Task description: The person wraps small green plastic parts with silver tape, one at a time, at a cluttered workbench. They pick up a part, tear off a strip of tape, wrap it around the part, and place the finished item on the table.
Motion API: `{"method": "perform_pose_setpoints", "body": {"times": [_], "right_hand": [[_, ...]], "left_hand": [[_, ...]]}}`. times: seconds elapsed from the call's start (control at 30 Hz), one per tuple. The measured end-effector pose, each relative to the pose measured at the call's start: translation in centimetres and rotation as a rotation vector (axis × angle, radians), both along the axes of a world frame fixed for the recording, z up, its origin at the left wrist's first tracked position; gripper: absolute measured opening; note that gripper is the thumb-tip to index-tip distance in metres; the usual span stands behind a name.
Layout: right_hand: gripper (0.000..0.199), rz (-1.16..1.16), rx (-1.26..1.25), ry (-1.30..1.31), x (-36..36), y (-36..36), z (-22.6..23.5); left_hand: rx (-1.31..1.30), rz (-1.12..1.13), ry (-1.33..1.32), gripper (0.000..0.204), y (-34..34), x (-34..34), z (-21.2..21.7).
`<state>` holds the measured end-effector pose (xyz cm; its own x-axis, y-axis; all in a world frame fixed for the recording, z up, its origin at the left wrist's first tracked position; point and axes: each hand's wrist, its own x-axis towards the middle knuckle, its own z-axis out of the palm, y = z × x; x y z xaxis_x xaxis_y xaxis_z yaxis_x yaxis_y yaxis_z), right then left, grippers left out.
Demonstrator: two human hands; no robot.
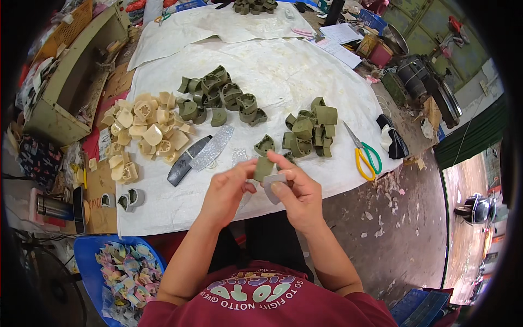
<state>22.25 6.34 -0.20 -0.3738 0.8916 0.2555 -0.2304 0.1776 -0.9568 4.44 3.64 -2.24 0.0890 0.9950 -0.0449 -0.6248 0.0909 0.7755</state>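
Note:
In front of me, over the table's near edge, both hands come together around a small olive-green moulded part. My left hand pinches its left side with the fingertips. My right hand is closed, its thumb pressing a thin flat grey piece with a bent upper edge, against or just below the green part; I cannot tell whether the two touch. Just beyond my fingers lies another green part. A loose pile of green parts sits to its right.
A white sheet covers the table. On it lie cream parts, more green parts, a dark-handled tool with a speckled wrap, and scissors with yellow and green handles. A blue tub of scraps stands lower left.

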Motion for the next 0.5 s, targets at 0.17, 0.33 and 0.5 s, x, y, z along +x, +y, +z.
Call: {"method": "perform_pose_setpoints", "body": {"times": [0.17, 0.33, 0.5], "right_hand": [[0.017, 0.207, -0.236, 0.370, -1.2, -1.0, 1.0], [0.021, 0.325, -0.449, 0.573, -2.3, -2.2, 1.5], [0.021, 0.399, -0.483, 0.593, -3.2, -3.1, 2.0]], "left_hand": [[0.131, 0.195, 0.260, 0.028, -2.7, 0.0, 2.0], [0.272, 0.445, 0.456, 0.025, -3.8, -1.0, 1.9], [0.158, 0.368, -0.197, 0.024, -4.3, -0.6, 2.0]]}}
